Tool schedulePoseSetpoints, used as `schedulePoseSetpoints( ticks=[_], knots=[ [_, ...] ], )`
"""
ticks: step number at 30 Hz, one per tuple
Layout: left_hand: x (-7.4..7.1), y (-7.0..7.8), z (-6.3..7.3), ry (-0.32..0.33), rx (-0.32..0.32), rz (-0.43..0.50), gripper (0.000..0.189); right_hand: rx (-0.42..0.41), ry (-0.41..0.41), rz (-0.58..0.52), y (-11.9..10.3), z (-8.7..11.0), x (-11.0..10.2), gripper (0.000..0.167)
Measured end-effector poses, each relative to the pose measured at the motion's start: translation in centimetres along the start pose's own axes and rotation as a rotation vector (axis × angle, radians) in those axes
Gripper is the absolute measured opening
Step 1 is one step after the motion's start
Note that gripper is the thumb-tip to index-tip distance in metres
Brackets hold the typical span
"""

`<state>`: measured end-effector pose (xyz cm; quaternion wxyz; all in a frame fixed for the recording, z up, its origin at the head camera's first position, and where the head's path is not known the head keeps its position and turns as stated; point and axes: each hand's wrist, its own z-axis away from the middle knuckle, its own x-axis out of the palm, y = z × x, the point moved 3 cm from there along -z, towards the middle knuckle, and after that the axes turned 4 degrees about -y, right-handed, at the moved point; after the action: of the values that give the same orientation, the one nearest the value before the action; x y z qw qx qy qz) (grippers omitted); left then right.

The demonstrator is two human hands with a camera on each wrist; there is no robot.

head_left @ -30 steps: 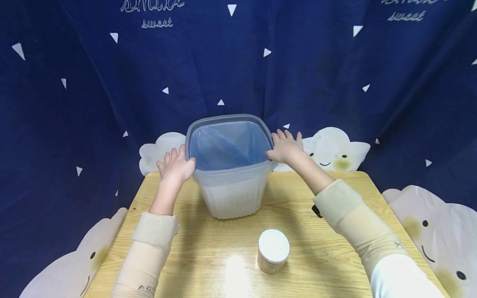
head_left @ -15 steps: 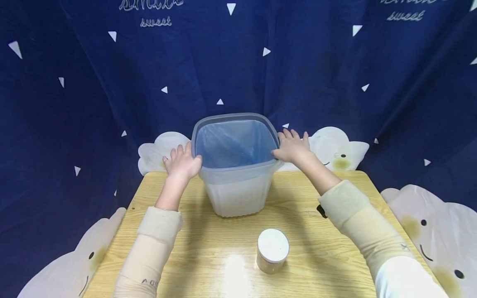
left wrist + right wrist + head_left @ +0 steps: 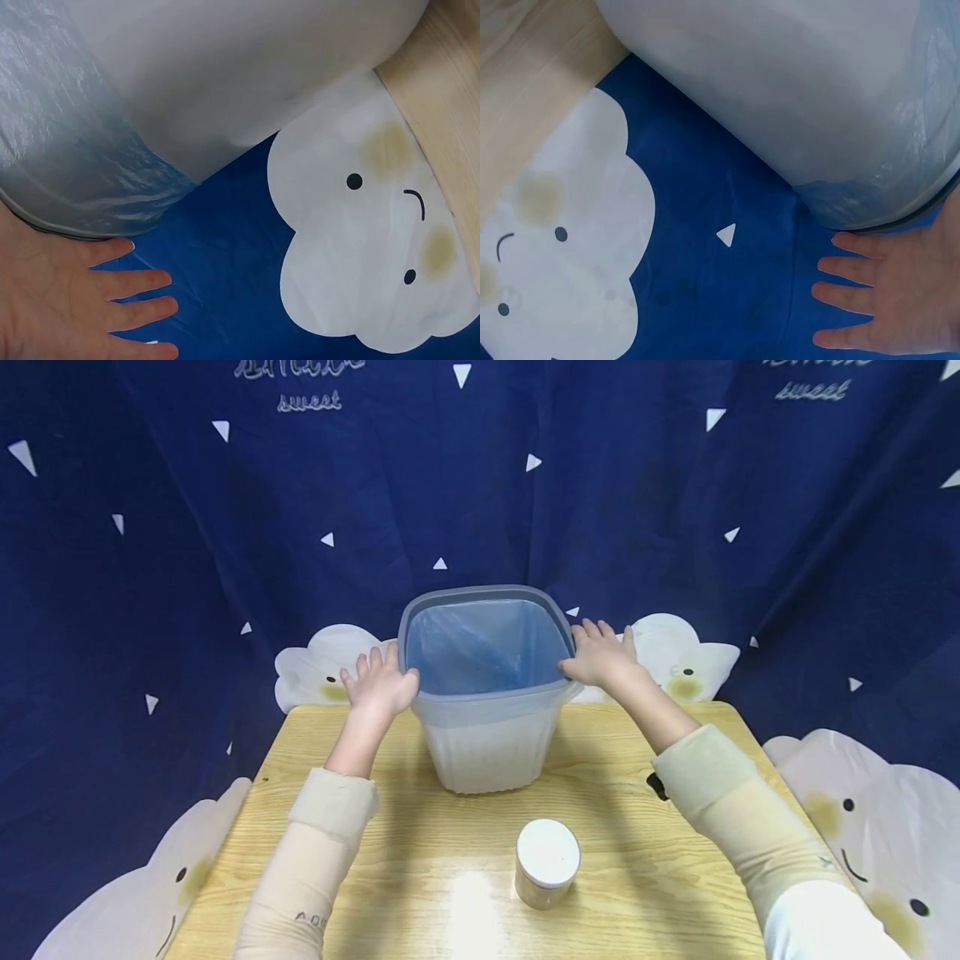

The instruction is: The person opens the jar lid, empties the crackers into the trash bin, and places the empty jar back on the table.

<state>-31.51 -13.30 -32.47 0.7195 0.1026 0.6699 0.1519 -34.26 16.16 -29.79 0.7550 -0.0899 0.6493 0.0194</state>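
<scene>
In the head view, a whitish trash can (image 3: pixel 491 752) with a grey rim (image 3: pixel 480 595) stands at the back of the table. A bluish translucent trash bag (image 3: pixel 483 643) lines it and folds down over the outside. My left hand (image 3: pixel 378 687) is at the left side of the rim, thumb over the edge. On the opposite side, my right hand (image 3: pixel 600 656) rests with its thumb at the rim too. Both wrist views show straight, spread fingers (image 3: pixel 135 285) and fingers (image 3: pixel 847 296) beside the bag-covered rim, not wrapped round it.
A jar with a white lid (image 3: pixel 548 853) stands on the wooden table (image 3: pixel 427 877), nearer me than the trash can. Behind the table hangs a dark blue curtain (image 3: pixel 465 493) with white triangles and smiling clouds.
The trash can has shifted to the right across the table, with both hands moving along at its sides. The jar stays in place; the whole view has drifted slightly.
</scene>
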Motion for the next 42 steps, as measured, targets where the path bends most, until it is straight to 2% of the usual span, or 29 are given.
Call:
schedulePoseSetpoints(
  ticks=[18, 33, 42],
  knots=[
    [0.6, 1.9, -0.7, -0.017, 0.016, 0.006, 0.063, 0.016, -0.006, -0.034, 2.0, 0.5, 0.0, 0.072],
    [1.2, 3.6, -1.1, -0.005, 0.031, 0.001, 0.062, 0.045, -0.009, -0.041, 3.7, 1.2, 0.0, 0.073],
    [1.4, 4.1, -1.5, -0.034, 0.032, -0.014, 0.063, 0.052, -0.014, -0.059, 4.2, 1.4, -0.1, 0.074]
  ],
)
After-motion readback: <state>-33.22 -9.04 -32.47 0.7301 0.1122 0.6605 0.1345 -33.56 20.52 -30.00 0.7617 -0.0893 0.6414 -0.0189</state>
